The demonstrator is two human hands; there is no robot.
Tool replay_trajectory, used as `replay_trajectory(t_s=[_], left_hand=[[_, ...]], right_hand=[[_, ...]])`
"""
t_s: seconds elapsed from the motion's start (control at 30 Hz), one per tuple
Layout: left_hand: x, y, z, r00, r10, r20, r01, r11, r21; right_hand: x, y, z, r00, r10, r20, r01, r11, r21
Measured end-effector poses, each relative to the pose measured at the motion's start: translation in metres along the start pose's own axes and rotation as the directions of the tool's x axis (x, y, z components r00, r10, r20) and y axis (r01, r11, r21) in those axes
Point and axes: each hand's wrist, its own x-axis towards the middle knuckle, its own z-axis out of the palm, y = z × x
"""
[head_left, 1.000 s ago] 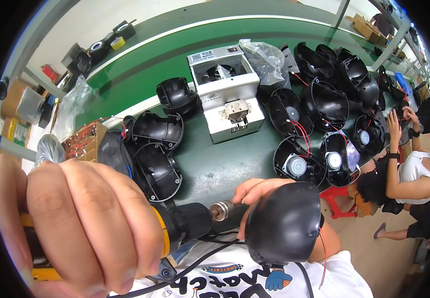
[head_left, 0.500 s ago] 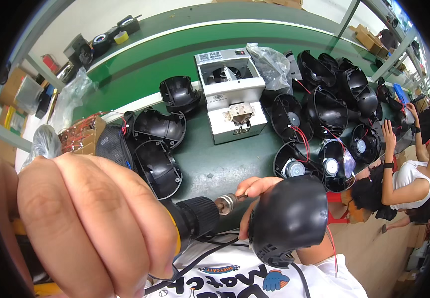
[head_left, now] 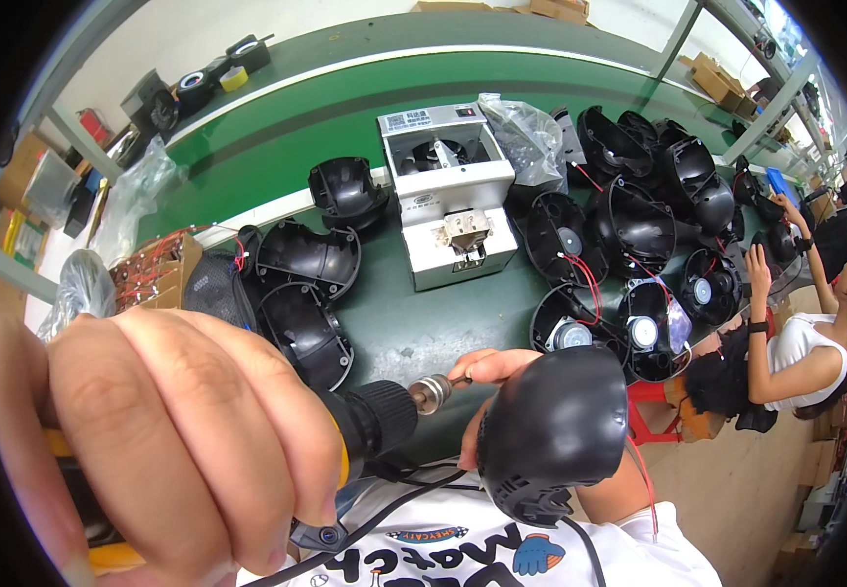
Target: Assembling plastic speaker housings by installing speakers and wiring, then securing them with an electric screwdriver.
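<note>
My left hand, large and close at the left, is wrapped round a yellow and black electric screwdriver. From its ribbed collar a metal bit holder points right. My right hand grips a rounded black plastic shell with slots low on its side. Its fingertips meet at the tip of the bit; whether a screw is between them is too small to tell. A red wire hangs from the shell's right side. The shell's far side and most of my right palm are hidden.
On the green bench stands a white machine. Several black half shells lie to its left; more, some with speakers and red wires, lie to its right. A black cable crosses my shirt. A co-worker sits at the right.
The screwdriver and the black shell have moved slightly left together, bit and fingertips still meeting. The whole view has shifted a little. At the right, the co-worker's arms have moved slightly.
</note>
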Motion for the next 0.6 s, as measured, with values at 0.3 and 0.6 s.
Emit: replay_trajectory(t_s=[0.3, 0.6], left_hand=[[0.0, -0.01, 0.02, 0.982, 0.065, -0.176, -0.069, 0.997, -0.021], [-0.002, -0.008, 0.019, 0.981, 0.073, -0.182, -0.079, 0.997, -0.021]], right_hand=[[-0.003, 0.015, -0.002, 0.999, 0.002, 0.034, -0.01, 0.972, 0.233], [-0.008, 0.018, -0.002, 0.996, 0.092, -0.007, -0.074, 0.846, 0.528]])
